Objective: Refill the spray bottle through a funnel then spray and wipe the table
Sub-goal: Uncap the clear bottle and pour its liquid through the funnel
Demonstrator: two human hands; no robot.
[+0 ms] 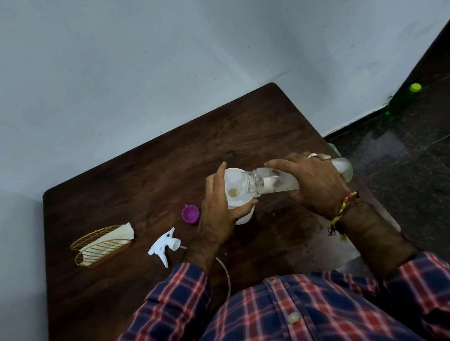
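Note:
A white funnel (pixel 234 183) sits in the mouth of a white spray bottle (pixel 244 218) that stands on the dark wooden table (pixel 135 187). My left hand (pixel 218 216) is wrapped around the funnel and the bottle's top. My right hand (pixel 316 184) holds a clear plastic bottle (pixel 279 182) tipped on its side, with its open mouth over the funnel. The white spray trigger head (pixel 164 245) lies loose on the table to the left, its thin tube trailing toward me. A purple cap (pixel 190 214) lies beside my left hand.
A gold wire holder with white napkins (pixel 105 246) stands at the left of the table. The table is pushed against a pale wall at the back and left. On the dark floor to the right lies a green bottle (pixel 401 102) with a yellow cap.

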